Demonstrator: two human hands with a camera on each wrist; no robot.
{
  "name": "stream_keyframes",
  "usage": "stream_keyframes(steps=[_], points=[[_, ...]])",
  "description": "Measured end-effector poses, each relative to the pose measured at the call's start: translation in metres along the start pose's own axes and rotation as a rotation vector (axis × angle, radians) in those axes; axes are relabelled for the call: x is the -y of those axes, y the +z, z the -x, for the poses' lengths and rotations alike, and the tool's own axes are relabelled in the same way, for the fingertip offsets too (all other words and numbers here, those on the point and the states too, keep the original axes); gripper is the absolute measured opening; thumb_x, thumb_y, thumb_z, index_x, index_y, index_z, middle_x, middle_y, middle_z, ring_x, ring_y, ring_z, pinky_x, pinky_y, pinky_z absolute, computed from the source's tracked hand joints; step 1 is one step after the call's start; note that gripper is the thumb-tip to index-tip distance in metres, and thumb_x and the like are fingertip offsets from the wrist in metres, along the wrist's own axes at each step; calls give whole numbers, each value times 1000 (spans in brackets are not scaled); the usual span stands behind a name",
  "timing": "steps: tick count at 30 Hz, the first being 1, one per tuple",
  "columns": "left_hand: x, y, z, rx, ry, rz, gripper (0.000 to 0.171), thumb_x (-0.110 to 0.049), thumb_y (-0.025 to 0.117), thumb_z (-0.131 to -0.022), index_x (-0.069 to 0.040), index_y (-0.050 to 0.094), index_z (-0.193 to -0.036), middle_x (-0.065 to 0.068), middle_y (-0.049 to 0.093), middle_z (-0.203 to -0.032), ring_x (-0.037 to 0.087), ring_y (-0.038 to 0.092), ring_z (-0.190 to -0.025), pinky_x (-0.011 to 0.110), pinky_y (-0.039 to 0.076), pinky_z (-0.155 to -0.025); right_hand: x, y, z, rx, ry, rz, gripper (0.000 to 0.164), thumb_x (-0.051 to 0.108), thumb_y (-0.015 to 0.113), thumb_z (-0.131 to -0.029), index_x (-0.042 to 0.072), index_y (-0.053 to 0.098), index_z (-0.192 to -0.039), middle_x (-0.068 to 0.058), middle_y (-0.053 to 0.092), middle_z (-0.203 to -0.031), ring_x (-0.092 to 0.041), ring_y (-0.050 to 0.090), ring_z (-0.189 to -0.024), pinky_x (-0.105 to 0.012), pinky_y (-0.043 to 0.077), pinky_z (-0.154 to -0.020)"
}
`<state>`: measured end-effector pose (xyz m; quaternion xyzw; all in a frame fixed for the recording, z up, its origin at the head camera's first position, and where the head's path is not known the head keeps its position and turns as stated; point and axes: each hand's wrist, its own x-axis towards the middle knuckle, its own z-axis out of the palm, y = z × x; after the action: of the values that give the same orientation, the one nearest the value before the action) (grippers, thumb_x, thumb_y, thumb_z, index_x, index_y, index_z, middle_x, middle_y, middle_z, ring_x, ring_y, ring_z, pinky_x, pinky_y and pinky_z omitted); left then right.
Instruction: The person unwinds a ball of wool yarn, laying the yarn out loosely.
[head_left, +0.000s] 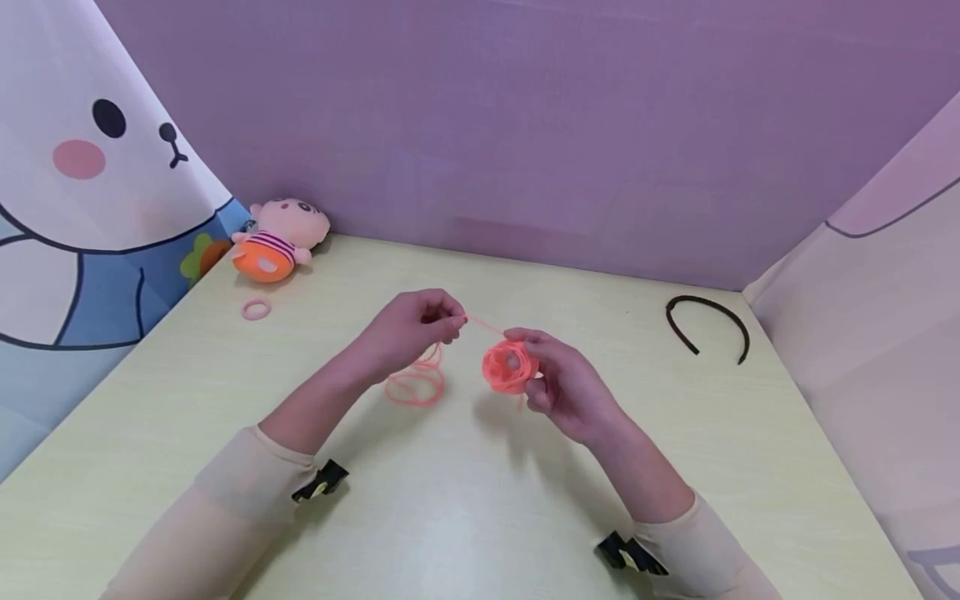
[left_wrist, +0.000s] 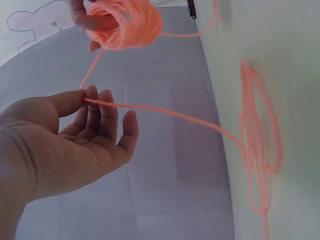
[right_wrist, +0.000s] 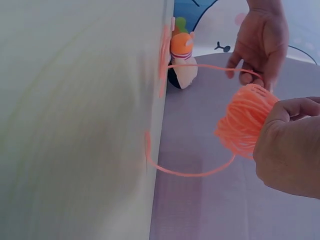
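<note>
My right hand [head_left: 566, 385] grips a coral-orange ball of yarn [head_left: 504, 367] above the table, with fingers curled into and around it. Between thumb and fingertip, my left hand [head_left: 411, 332] pinches a strand of the same yarn, seen closely in the left wrist view [left_wrist: 85, 100]. From the ball to the pinch, the yarn strand [head_left: 486, 324] runs nearly straight. Past the pinch it drops to loose yarn loops [left_wrist: 257, 145] lying on the table below the left hand. Another yarn tail [right_wrist: 192, 174] hangs from the ball down to the tabletop.
A plush doll [head_left: 279, 240] in a striped top lies at the back left, with a pink ring [head_left: 257, 309] in front of it. Toward the right rests a black headband [head_left: 708, 302]. Purple fabric [head_left: 525, 142] stands behind the pale table [head_left: 465, 517].
</note>
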<state>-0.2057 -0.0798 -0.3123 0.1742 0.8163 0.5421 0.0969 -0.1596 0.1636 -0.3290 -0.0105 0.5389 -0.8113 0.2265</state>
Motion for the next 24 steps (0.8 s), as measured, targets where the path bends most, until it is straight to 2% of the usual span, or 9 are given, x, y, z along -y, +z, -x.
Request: stream_keyframes(steps=[6, 14, 24], points=[[-4, -3, 1, -60, 33, 39, 12, -19, 64, -101, -8, 67, -107, 10, 66, -93, 29, 63, -90, 34, 51, -72, 0, -2, -2, -58, 15, 58, 48, 11, 50, -104, 12, 43, -151, 3, 65, -83, -9, 42, -44, -19, 31, -46], [-12, -8, 5, -88, 57, 51, 13, -18, 64, -101, -7, 66, -108, 12, 65, -96, 25, 62, -89, 35, 53, -75, -1, -2, -3, -83, 21, 61, 42, 10, 49, -104, 4, 48, -146, -1, 65, -89, -9, 50, -46, -18, 39, -47], [-10, -18, 5, -114, 69, 68, 12, -14, 62, -102, -4, 65, -108, 17, 64, -96, 26, 61, -87, 34, 52, -78, 3, -5, -2, -172, 6, -53, 43, 20, 43, -106, 6, 46, -146, -2, 67, -116, -9, 50, -54, -18, 41, -50]])
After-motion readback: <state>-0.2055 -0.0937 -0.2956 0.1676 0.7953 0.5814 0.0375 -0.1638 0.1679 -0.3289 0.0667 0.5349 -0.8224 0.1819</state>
